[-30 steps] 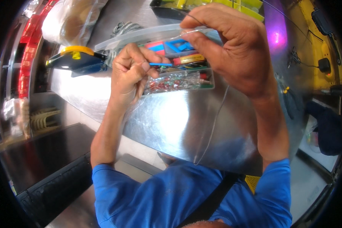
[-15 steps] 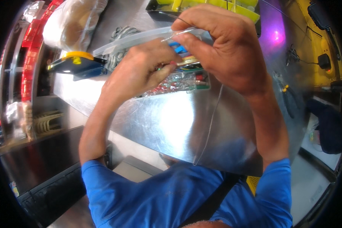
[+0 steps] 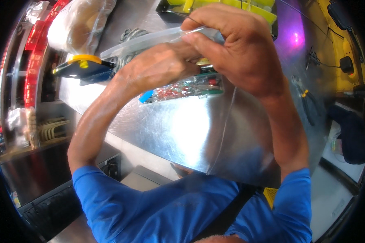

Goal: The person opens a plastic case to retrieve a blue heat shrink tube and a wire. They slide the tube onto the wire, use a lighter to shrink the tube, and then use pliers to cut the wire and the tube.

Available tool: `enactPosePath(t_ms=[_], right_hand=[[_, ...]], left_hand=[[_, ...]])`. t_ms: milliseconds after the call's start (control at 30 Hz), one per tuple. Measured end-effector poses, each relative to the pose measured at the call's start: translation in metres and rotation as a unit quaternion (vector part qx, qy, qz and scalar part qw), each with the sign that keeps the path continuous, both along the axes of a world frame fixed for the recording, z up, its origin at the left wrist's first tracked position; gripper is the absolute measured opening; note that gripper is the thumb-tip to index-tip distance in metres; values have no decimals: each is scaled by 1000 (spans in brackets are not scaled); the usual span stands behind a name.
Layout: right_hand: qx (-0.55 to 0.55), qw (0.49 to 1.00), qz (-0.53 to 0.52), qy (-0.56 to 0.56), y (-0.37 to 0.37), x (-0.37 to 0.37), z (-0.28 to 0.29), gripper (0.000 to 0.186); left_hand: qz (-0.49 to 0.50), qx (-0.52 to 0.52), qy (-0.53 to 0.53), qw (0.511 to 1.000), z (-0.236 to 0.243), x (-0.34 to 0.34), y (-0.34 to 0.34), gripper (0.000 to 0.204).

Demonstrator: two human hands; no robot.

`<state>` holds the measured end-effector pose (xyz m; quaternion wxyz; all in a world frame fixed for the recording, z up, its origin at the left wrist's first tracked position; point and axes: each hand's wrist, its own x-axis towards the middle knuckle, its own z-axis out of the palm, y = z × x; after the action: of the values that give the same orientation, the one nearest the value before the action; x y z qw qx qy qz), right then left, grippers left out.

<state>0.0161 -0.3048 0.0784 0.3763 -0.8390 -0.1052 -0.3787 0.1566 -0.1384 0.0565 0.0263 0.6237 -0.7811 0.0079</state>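
My right hand (image 3: 237, 54) has thumb and forefinger closed near the raised clear lid (image 3: 134, 42) of a plastic box, on a thin transparent piece with a dark wire beside it. My left hand (image 3: 162, 65) is bent over the box just below the lid, its fingertips hidden under my right thumb, so what it holds is unclear. Below my hands the open box (image 3: 196, 87) holds small bagged red, green and clear parts, with a small blue piece (image 3: 145, 96) at its left end. A thin cord (image 3: 227, 121) runs down the steel table toward me.
A black-and-yellow container (image 3: 170, 12) is behind the box. Left are a plastic bag (image 3: 75, 24), a tool with yellow knob (image 3: 84, 62) and grey bundled material (image 3: 132, 34). Pliers (image 3: 306, 101) lie right, near a purple light (image 3: 297, 38). The steel table edge (image 3: 146, 152) crosses in front.
My left hand has turned palm-down and moved in toward my right fingers, its forearm angling farther left. The blue stick seen earlier in its fingers is hidden. My right hand has shifted slightly left.
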Motion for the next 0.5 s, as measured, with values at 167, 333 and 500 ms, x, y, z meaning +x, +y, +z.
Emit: enactPosePath(t_ms=[167,333,500], right_hand=[[13,1000,4,-2,-1,1,-2,11],[14,1000,5,-5,1,0,1,12],[-23,998,-20,49,9,-6,0,13]], left_hand=[[-12,-51,17,998,-5,3,1,21],[24,-38,106,993,-3,6,6,18],[97,-100,177,974,3,-7,26,11]])
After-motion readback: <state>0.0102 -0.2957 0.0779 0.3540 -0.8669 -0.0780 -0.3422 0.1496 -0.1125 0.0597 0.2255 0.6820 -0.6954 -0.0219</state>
